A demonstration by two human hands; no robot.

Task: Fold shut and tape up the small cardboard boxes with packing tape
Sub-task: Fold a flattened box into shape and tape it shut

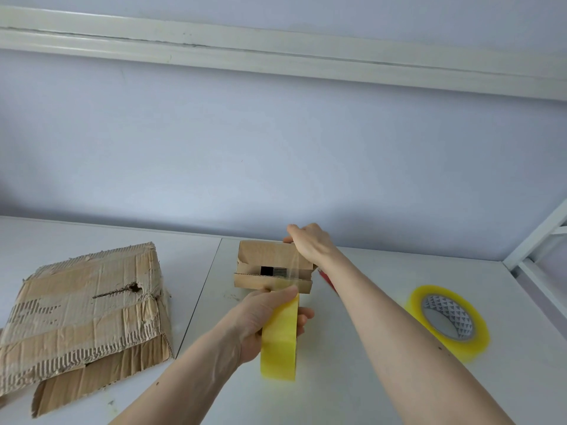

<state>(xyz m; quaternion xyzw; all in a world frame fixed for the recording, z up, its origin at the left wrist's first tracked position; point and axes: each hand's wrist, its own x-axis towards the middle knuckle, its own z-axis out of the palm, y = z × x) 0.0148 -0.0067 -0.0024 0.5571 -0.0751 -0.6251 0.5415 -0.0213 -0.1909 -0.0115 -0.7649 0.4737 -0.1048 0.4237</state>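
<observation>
Two rolls of yellow packing tape are in view: one roll is held upright near the front edge of the white table, the other roll lies toward the table's right edge. One small cardboard box sits near the back edge at the middle. One large, torn, flattened cardboard box lies at the left side. Two hands are present, the left hand and the right hand. One red item shows partly beside the small box; what it is cannot be told.

open tabletop between flattened carton far left and spare tape roll right
</observation>
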